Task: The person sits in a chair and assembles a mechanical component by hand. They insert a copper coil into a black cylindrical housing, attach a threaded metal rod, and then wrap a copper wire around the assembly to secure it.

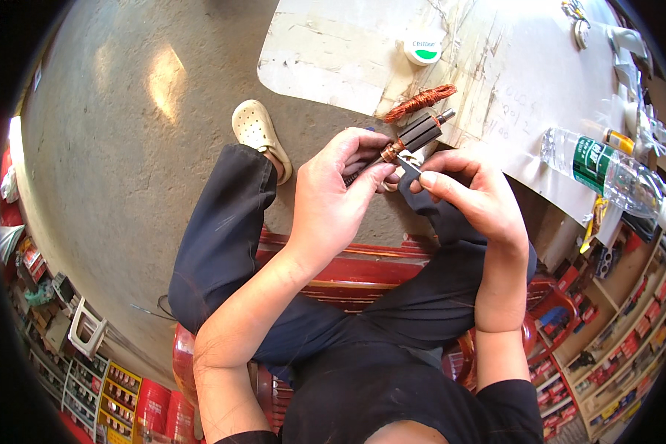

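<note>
My left hand point(331, 185) is closed around one end of a motor armature point(420, 132), just in front of the table edge. The armature has a dark slotted core, a steel shaft end pointing up and to the right, and copper windings showing beside my fingers. Between thumb and fingers, my right hand point(482, 194) pinches a small flat dark strip point(408, 168). The strip's tip meets or nearly meets the copper end of the armature; actual contact is hard to tell. Part of the shaft is hidden by my left fingers.
A twisted bundle of copper wire point(422, 102) lies on the pale table point(333, 55) just beyond the armature. Farther back sits a round white and green lid point(422, 49). A clear plastic bottle point(599, 166) lies at the right. Stocked shelves point(621, 333) stand right and lower left.
</note>
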### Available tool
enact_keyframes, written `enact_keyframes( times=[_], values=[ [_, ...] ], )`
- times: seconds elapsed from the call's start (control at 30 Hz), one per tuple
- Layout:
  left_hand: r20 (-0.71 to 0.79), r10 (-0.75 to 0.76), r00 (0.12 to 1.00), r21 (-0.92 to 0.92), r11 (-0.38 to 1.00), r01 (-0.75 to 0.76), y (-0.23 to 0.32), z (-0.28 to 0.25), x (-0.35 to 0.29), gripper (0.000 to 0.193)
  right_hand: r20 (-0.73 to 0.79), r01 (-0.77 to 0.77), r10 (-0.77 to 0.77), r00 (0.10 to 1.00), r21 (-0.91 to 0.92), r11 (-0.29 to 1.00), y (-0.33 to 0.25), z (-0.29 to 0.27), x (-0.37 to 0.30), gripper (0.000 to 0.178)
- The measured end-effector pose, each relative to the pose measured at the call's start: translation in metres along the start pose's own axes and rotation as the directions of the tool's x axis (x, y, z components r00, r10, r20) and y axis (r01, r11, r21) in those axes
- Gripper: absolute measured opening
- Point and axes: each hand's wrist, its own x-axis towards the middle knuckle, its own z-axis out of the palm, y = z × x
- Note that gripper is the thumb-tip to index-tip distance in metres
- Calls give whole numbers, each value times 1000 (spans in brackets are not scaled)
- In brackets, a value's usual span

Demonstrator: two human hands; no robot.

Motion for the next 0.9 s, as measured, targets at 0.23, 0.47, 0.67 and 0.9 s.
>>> enact_keyframes(
  times=[0.23,0.47,0.67,0.9],
  values=[
    [1,-25,1000,-23,999,25,0,-1,2,21,2,-32,32,999,120,992,10,1,2,20],
    [-10,-64,998,-36,997,64,2,0,1,21,9,-66,66,998,214,975,9,3,0,19],
    [-6,-58,998,-47,997,58,1,0,2,21,10,-74,74,997,217,973,6,3,0,19],
    [5,-42,999,-28,999,42,-4,0,2,20,-32,-100,113,993,270,958,16,7,2,20]
  ],
)
